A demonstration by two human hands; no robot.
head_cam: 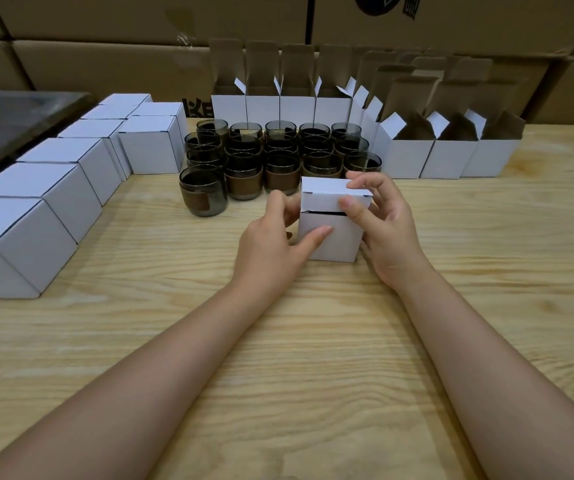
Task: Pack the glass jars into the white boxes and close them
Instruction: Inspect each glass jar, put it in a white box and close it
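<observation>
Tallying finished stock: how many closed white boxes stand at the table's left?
8. Six closed boxes form a line from near left backward; two more stand beside its far end, by the jars. Others may hide behind.

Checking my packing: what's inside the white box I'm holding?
The white box shows only a dark slit under its lid. Its walls hide any jar.

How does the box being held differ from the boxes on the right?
The held box has its lid folded down, a thin gap showing; the open boxes have lids upright. The left hand and right hand grip the held box; the open boxes stand untouched in a row. Both are white.
</observation>
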